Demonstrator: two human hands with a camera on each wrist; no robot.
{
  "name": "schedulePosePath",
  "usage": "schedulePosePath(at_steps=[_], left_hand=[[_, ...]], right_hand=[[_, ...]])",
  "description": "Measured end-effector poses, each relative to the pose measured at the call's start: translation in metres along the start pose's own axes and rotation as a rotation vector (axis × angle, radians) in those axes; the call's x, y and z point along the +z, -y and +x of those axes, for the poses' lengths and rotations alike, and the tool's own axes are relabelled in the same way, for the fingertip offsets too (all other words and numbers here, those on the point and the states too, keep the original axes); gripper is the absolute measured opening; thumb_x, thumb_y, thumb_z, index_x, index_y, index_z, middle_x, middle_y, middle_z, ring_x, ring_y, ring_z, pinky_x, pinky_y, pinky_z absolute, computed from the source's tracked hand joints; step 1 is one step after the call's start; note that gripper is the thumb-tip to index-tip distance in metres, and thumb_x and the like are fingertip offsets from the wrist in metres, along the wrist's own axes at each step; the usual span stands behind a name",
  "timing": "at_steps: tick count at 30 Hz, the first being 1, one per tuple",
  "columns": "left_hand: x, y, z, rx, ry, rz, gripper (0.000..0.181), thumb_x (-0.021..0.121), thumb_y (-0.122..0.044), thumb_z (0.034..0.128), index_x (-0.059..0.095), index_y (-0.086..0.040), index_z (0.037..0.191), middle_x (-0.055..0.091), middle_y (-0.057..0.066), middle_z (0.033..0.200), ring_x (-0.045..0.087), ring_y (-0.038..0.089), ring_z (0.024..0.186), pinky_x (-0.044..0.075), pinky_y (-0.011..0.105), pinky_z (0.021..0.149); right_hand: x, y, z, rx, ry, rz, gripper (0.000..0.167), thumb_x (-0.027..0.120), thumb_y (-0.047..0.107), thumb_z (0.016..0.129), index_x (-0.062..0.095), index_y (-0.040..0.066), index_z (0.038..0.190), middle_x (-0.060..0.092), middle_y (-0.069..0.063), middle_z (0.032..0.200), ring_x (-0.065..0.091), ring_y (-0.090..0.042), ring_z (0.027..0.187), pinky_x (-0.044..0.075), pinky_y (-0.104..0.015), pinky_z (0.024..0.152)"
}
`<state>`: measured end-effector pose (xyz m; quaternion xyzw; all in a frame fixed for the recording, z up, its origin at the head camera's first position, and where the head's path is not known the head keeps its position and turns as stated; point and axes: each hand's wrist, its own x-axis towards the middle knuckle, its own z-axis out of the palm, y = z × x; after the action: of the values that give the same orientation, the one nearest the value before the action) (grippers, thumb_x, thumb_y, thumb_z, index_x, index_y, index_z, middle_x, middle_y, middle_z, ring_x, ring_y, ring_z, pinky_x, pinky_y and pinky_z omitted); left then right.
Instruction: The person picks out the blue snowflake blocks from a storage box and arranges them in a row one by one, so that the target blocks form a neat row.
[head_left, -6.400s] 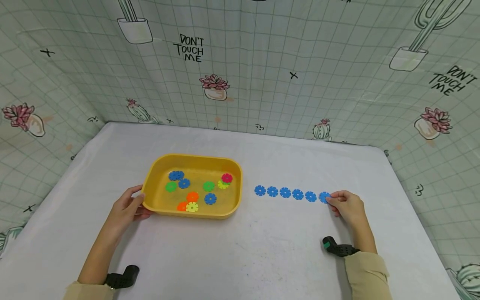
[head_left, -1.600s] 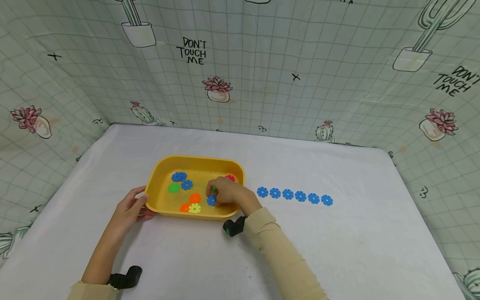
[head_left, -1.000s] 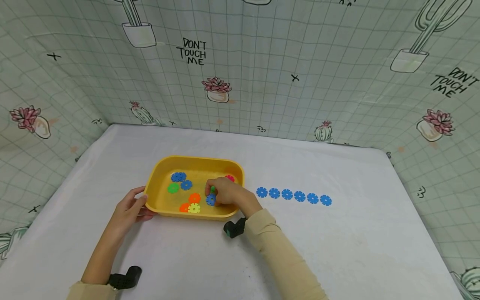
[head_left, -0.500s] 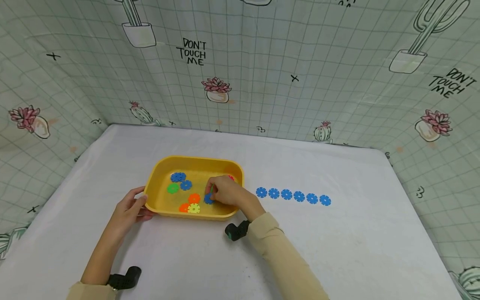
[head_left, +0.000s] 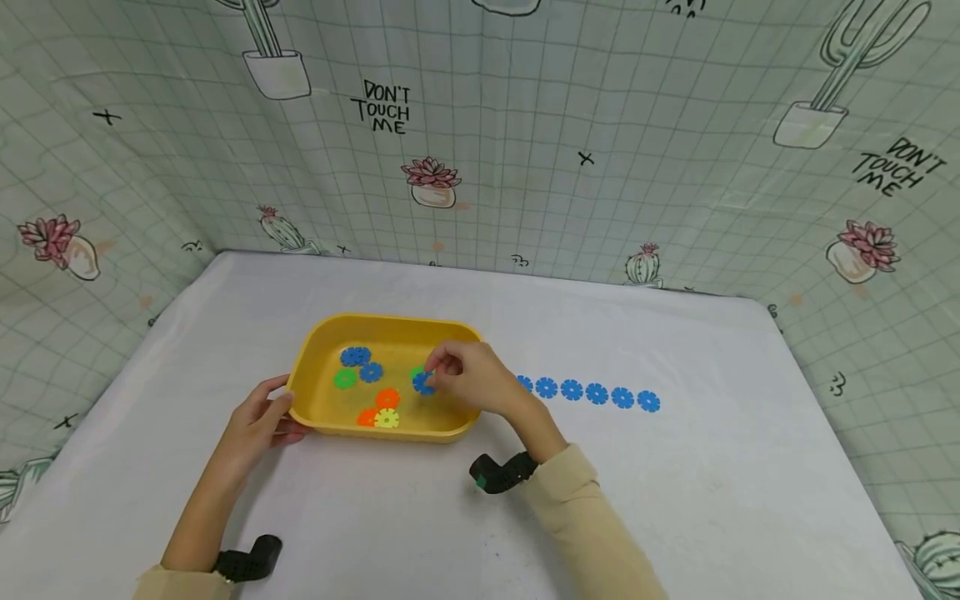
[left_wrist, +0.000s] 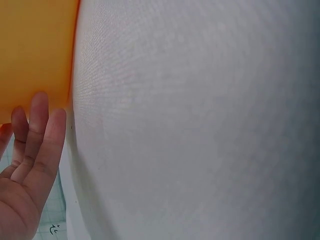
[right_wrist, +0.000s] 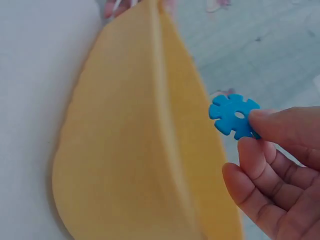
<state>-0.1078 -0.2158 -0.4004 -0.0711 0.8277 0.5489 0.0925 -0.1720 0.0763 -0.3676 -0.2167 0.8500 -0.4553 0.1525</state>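
Note:
My right hand (head_left: 480, 379) pinches a blue notched disc (head_left: 423, 383) over the right part of the yellow tray (head_left: 330, 421). In the right wrist view the blue disc (right_wrist: 231, 116) sits between thumb and fingers of the hand (right_wrist: 285, 170). My left hand (head_left: 258, 417) grips the tray's left end, thumb at the rim; the left wrist view shows its fingers (left_wrist: 39, 130) against the tray wall (left_wrist: 35, 55). Inside the tray lie blue, green, orange (head_left: 387, 399) and yellow (head_left: 386, 418) discs. My right hand hides the tray's right part.
A row of several blue discs (head_left: 596, 394) lies on the white tabletop (head_left: 712, 467) to the right of the tray; my right hand partly covers its left end. A patterned cloth (head_left: 510, 108) hangs behind and at both sides.
The right hand went from the row's right end into the tray, took hold of a blue disc there and has lifted it slightly up and right. The left hand stays on the tray.

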Motion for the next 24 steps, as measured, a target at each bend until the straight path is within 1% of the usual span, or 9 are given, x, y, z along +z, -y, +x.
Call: schedulePosePath(at_steps=[3,6,9,13,17,20,24], left_hand=[[0.000,0.000,0.000,-0.006,-0.003,0.003,0.050,0.036,-0.029,0.1010,0.029,0.000,0.141,0.058,0.004,0.089,0.065,0.005,0.071,0.055,0.019,0.069],[0.000,0.000,0.001,-0.010,-0.004,0.004,0.050,0.036,-0.028,0.1010,0.029,0.000,0.141,0.059,0.005,0.089,0.065,0.005,0.071,0.055,0.019,0.069],[0.001,0.001,0.000,-0.008,-0.004,-0.001,0.050,0.036,-0.028,0.1010,0.029,0.000,0.141,0.059,0.006,0.090,0.065,0.005,0.071,0.055,0.019,0.069],[0.001,0.001,0.000,-0.005,-0.003,-0.003,0.050,0.036,-0.028,0.1010,0.029,0.001,0.141,0.059,0.007,0.090,0.066,0.005,0.071,0.055,0.018,0.069],[0.001,0.002,0.000,-0.003,-0.005,0.002,0.050,0.036,-0.028,0.1010,0.030,0.001,0.141,0.060,0.008,0.090,0.066,0.005,0.071,0.056,0.019,0.068],[0.001,0.001,0.000,0.001,-0.005,0.004,0.050,0.036,-0.028,0.1010,0.029,0.001,0.141,0.060,0.010,0.091,0.066,0.006,0.070,0.056,0.019,0.068],[0.001,0.001,0.001,0.006,-0.001,0.004,0.049,0.036,-0.027,0.1011,0.029,0.002,0.141,0.059,0.010,0.092,0.066,0.006,0.070,0.056,0.019,0.068]], right_hand=[[-0.008,0.000,-0.009,0.006,-0.048,0.052,0.007,0.062,0.009,0.087,0.062,0.005,0.093,0.058,-0.006,0.078,0.055,-0.016,0.069,0.048,-0.018,0.062],[-0.016,-0.003,-0.018,0.014,-0.099,0.094,0.010,0.063,0.009,0.087,0.061,0.004,0.095,0.059,-0.008,0.081,0.057,-0.021,0.072,0.052,-0.020,0.066],[-0.023,-0.008,-0.027,0.024,-0.149,0.125,0.012,0.063,0.009,0.087,0.060,0.003,0.096,0.060,-0.009,0.082,0.059,-0.023,0.073,0.054,-0.024,0.069],[-0.033,-0.016,-0.040,0.039,-0.208,0.136,0.013,0.063,0.010,0.087,0.059,0.002,0.097,0.061,-0.010,0.081,0.060,-0.017,0.070,0.055,-0.025,0.067],[-0.043,-0.029,-0.053,0.061,-0.257,0.142,0.014,0.064,0.012,0.087,0.058,0.003,0.096,0.062,-0.013,0.081,0.061,-0.016,0.069,0.053,-0.023,0.065],[-0.050,-0.038,-0.063,0.083,-0.289,0.148,0.016,0.064,0.015,0.088,0.058,0.003,0.097,0.063,-0.014,0.082,0.062,-0.016,0.070,0.054,-0.026,0.068],[-0.059,-0.050,-0.076,0.109,-0.322,0.177,0.021,0.063,0.017,0.088,0.056,0.000,0.100,0.062,-0.019,0.085,0.063,-0.014,0.072,0.054,-0.027,0.072]])
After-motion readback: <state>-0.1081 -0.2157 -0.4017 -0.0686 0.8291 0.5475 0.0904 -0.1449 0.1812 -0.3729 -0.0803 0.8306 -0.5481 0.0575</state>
